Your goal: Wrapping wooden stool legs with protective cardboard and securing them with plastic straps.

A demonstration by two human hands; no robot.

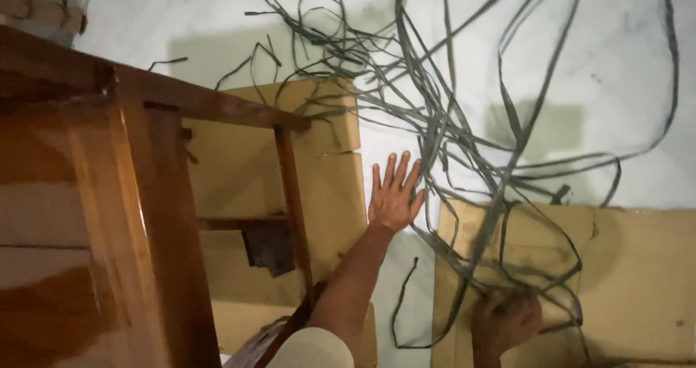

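Observation:
A tangle of long grey flat strips spreads over the pale floor and rises toward the camera. My right hand is closed around a bunch of these strips low in the view, above a sheet of cardboard. My left hand reaches forward with fingers spread flat, touching the edge of another cardboard sheet beside the strips. It holds nothing.
A polished brown wooden furniture frame fills the left side, its rails crossing over the left cardboard. Pale marble-like floor lies beyond. A dark scrap sits on the cardboard under the frame.

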